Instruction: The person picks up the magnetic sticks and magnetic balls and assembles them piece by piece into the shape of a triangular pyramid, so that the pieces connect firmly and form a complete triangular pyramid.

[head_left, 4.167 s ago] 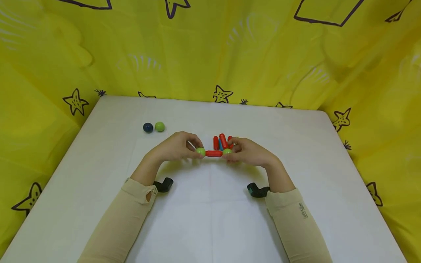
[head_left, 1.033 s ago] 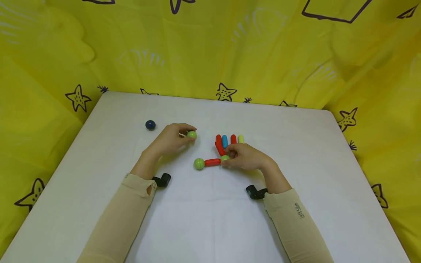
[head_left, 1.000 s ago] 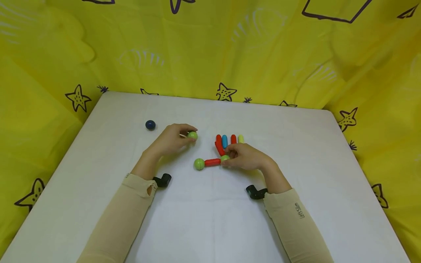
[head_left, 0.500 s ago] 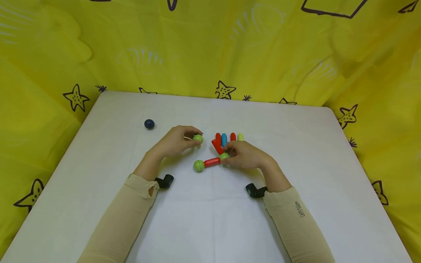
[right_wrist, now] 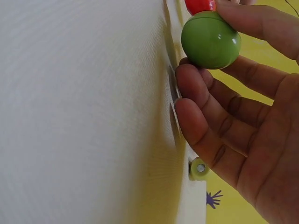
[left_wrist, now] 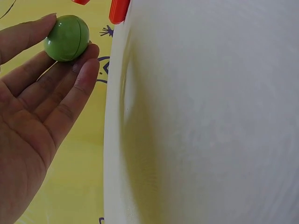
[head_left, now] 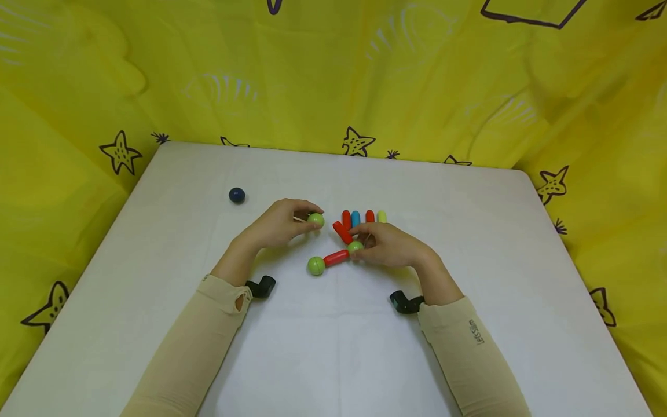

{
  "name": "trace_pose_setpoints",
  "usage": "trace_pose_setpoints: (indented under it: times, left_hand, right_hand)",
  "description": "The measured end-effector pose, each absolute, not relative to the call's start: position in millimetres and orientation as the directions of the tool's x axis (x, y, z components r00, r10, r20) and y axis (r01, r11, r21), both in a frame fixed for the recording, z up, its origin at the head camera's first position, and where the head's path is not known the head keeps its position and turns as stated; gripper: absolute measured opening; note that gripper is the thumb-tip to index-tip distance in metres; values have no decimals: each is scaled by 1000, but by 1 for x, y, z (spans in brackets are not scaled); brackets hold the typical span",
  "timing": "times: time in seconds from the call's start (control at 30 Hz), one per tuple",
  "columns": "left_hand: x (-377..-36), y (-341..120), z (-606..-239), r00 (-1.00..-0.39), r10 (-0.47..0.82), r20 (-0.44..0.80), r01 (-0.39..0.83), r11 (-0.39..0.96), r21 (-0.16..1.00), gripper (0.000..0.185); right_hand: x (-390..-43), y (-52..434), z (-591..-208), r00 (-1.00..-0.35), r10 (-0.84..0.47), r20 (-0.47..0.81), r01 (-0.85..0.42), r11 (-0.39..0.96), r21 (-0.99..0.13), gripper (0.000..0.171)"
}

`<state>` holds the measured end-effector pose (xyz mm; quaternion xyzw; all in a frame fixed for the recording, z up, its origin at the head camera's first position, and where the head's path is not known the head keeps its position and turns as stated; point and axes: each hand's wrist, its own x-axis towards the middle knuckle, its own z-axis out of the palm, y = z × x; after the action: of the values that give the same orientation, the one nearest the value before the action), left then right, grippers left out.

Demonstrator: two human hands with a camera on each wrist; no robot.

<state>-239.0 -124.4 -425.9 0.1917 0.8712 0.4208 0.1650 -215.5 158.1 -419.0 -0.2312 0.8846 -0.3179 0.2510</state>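
Head view, left to right. A dark blue ball (head_left: 237, 195) lies alone on the white table (head_left: 333, 347), at about 10 o'clock from the left hand (head_left: 276, 225) and well apart from it. The left hand pinches a green ball (head_left: 315, 219) between thumb and fingertips, just above the table; in the left wrist view the same green ball (left_wrist: 67, 38) sits at the fingertips (left_wrist: 88, 65). At about 6 o'clock from this ball lies a second green ball (head_left: 315, 266), joined to a red rod (head_left: 336, 258) that runs toward 2 o'clock to a third green ball (head_left: 355, 247). The right hand (head_left: 388, 246) clamps this third ball between thumb and fingers; the right wrist view shows the third ball (right_wrist: 211, 40) pinched at the fingertips (right_wrist: 194, 77), with a red rod end touching its top. Another red rod (head_left: 342, 232) slants from the third ball toward 11 o'clock. Beyond the right hand, at its 12 o'clock, a row of upright rods (head_left: 363, 216) stands: red, blue, red, pale yellow. Yellow star-printed cloth (head_left: 333, 75) surrounds the table.
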Motion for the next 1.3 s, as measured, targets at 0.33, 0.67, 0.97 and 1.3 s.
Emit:
trace_pose_setpoints:
  times: [0.33,0.67,0.97,1.3]
  left_hand:
    - [-237,-125,-429,-857,503,-112,219,553,804,39]
    - [-236,-123,-427,-838,534,-110,240,543,805,37]
    - [-237,-124,-424,-826,552,-117,248,541,804,36]
    - [-240,-128,-423,-829,543,-135,223,542,810,34]
  right_hand:
    - [-211,158,-419,-766,-560,-315,-207,679,-704,48]
    - [-210,159,-418,-777,-547,-311,-199,682,-703,46]
    - [-212,160,-417,-763,-588,-269,-247,650,-719,45]
    - [-215,161,-413,-776,-590,-224,-266,628,-731,45]
